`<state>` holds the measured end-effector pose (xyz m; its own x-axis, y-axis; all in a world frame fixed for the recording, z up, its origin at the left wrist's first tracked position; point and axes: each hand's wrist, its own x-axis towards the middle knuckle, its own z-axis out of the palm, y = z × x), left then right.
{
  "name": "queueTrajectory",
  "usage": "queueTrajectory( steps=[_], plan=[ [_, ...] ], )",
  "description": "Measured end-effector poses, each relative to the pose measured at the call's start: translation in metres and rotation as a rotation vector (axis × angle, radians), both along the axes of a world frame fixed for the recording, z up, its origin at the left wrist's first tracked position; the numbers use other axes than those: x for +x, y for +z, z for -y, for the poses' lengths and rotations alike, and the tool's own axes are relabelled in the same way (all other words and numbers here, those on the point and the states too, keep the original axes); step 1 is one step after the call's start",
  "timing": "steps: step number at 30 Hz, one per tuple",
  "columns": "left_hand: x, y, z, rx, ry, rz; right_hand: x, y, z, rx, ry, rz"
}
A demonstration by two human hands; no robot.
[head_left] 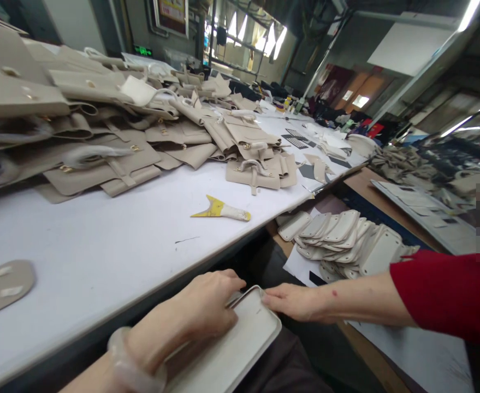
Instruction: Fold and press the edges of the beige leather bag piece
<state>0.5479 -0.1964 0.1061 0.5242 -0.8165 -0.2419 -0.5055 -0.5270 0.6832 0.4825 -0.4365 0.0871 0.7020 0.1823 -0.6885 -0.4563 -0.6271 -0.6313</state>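
Note:
A cream, round-cornered panel point(243, 349) with a raised rim lies over my lap, running out at the bottom of the head view. Along its upper left edge my left hand point(207, 303) is closed with bent fingers; its fingertips are partly hidden behind the rim. My right hand point(295, 301) reaches in from the right and pinches the panel's far corner, its fingertips touching the rim. A yellow-and-white forked tool point(221, 209) lies apart from both hands on the white table point(112, 256).
Beige bag pieces point(133, 153) with wrapped handles are heaped along the table's far side. A beige flap point(6, 286) lies at the left. Stacked cream panels point(346, 240) sit on a lower surface to my right. The table's edge runs close beside my left arm.

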Motion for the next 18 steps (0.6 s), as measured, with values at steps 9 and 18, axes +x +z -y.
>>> queueTrajectory(
  steps=[9, 18],
  plan=[
    [-0.085, -0.014, -0.046, 0.001, 0.501, 0.295, -0.016, 0.002, -0.005, 0.158, 0.035, 0.024],
    [-0.115, -0.027, 0.002, -0.060, 0.673, 0.591, 0.025, -0.043, -0.010, 0.649, -0.064, -0.179]
  ],
)
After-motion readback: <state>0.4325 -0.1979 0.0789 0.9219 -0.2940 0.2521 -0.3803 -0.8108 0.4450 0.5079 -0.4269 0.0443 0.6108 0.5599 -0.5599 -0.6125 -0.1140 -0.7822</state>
